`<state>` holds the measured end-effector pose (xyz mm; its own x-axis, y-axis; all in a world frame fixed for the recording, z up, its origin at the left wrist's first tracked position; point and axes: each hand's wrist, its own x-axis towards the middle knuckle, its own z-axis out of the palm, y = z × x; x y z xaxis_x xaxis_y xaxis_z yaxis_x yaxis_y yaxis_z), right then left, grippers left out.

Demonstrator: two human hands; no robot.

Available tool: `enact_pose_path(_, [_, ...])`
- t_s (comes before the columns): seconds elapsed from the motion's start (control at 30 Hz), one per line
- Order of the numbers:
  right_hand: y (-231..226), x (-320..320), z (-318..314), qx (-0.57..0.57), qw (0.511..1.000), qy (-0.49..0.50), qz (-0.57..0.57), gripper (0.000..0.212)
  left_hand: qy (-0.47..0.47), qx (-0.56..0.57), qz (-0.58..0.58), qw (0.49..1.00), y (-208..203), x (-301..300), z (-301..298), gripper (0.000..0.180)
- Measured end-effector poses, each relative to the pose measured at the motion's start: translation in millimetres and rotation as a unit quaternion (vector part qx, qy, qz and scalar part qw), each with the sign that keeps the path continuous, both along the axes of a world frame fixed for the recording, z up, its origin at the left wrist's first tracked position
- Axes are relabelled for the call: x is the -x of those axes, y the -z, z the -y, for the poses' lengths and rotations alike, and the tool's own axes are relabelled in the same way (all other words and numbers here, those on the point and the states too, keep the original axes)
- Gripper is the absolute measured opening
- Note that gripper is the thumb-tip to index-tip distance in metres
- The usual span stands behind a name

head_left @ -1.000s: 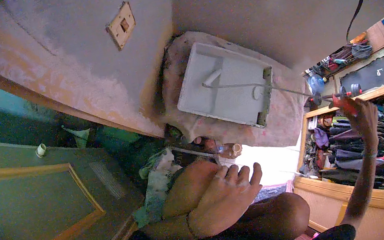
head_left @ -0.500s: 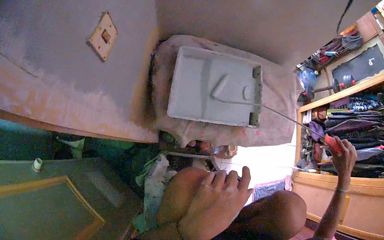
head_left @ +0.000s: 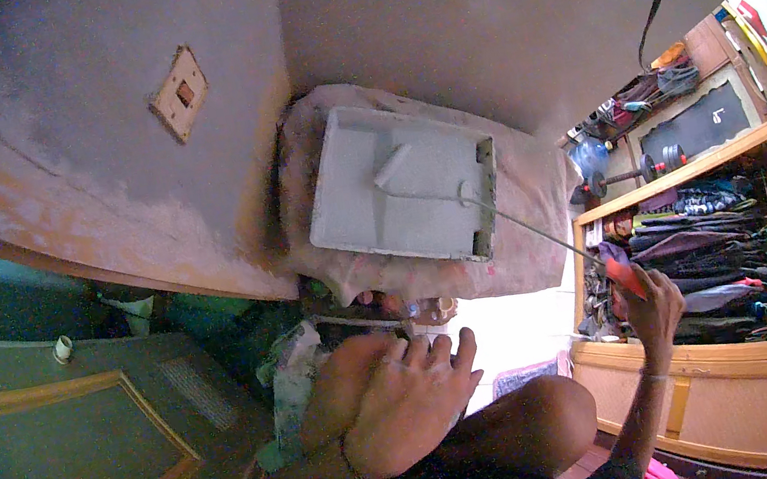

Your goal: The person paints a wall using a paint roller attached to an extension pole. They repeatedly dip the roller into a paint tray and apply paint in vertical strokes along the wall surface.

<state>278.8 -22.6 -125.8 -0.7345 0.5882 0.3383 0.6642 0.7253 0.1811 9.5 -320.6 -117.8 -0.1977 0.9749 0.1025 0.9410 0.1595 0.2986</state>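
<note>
Lower centre of the frame: the left hand (head_left: 412,407) lies flat on a bent bare knee (head_left: 347,388), fingers spread, gripping nothing. Upper centre: a grey rectangular paint tray (head_left: 395,187) holds a grey paint roller (head_left: 391,165) on a thin metal rod. Right of centre: the right hand (head_left: 653,306) is curled round the roller's red handle (head_left: 625,278).
</note>
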Motion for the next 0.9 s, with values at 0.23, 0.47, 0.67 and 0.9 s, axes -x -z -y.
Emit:
enact_pose_path(0.23, [-8.7, -82.7, 10.5, 0.009, 0.999, 0.028, 0.039, 0.034, 0.007, -0.020, -0.051, 0.998, 7.7, 5.2, 5.3, 0.044])
enact_pose_path(0.47, [18.1, -51.1, 17.8, 0.055, 0.993, 0.088, 0.055, 0.039, 0.025, 0.008, -0.016, 1.000, 7.9, -0.1, -6.8, 0.045])
enact_pose_path(0.67, [9.9, -73.1, 22.6, 0.052, 0.995, 0.089, -0.003, 0.037, 0.011, 0.001, -0.007, 1.000, 3.7, 4.8, 4.0, 0.046])
enact_pose_path(0.9, [12.1, -12.4, 32.0, 0.096, 0.990, 0.096, 0.050, 0.034, 0.020, 0.008, -0.008, 1.000, -0.4, 1.4, -3.5, 0.046])
